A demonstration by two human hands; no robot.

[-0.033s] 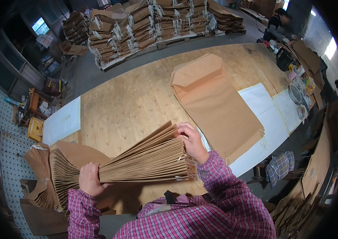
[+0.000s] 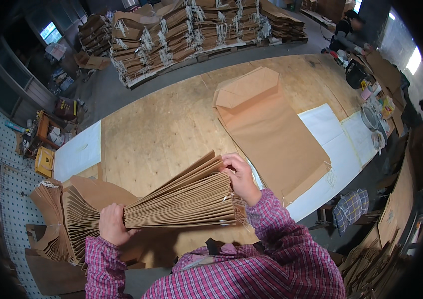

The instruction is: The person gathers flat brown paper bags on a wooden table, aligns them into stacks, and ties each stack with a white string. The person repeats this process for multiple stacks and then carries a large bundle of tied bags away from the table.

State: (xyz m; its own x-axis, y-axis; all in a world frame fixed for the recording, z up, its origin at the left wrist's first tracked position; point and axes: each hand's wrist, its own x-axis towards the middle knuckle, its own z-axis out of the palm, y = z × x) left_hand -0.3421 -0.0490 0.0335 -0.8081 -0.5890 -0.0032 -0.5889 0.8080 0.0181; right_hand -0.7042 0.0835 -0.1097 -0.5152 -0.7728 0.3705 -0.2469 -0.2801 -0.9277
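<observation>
A thick stack of brown paper bags (image 2: 181, 204) is held between my hands, its edges fanned out at both ends. My left hand (image 2: 113, 225) is closed around the stack's narrow middle, with the thumb on the near side. At the stack's right end, my right hand (image 2: 241, 178) pinches the edges of the upper bags, which stand a little apart from the rest. Pale threads hang from that end. Beyond my right hand, a large flat brown paper bag (image 2: 276, 134) with a folded end lies on the wooden table (image 2: 156, 134).
Tied brown bags (image 2: 51, 219) stand at the left edge. White sheets (image 2: 79, 149) cover parts of the table. Tall bag piles (image 2: 181, 37) rest on a pallet behind. A basin (image 2: 369, 117) and clutter line the right side, near a stool (image 2: 351, 209). Another person (image 2: 343, 37) works far right.
</observation>
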